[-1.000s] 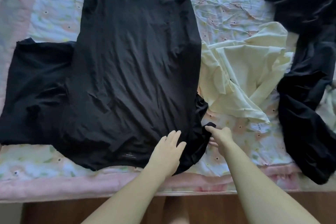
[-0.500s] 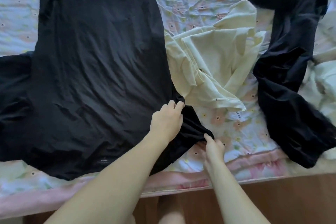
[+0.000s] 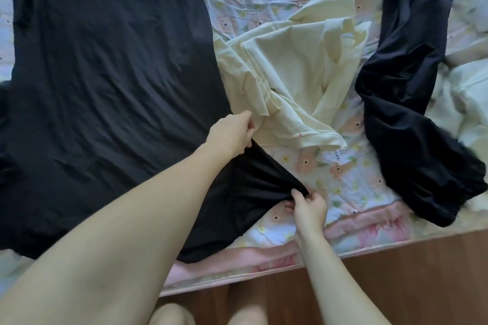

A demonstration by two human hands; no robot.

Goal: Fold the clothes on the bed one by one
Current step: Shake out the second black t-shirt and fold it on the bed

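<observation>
my right hand [image 3: 309, 204] is pinching the cuff end of the black shirt's [image 3: 111, 82] near sleeve [image 3: 258, 182], fingers curled on the hem; judged purpose, to draw the sleeve out straight for a fold. my left hand [image 3: 232, 134] is gripping the same sleeve up where it is joining the shirt body, thumb and fingers closing on the cloth, apparently to anchor the seam as a fold line. the shirt is lying spread and mostly flat on the left of the bed [image 3: 351, 187], its lower edge reaching the bed's near border. just beside its right edge, a cream garment [image 3: 298, 82] is lying crumpled, touching the left hand's knuckles. further right, a dark garment [image 3: 412, 124] is trailing long and unfolded. both are awaiting their turn.
</observation>
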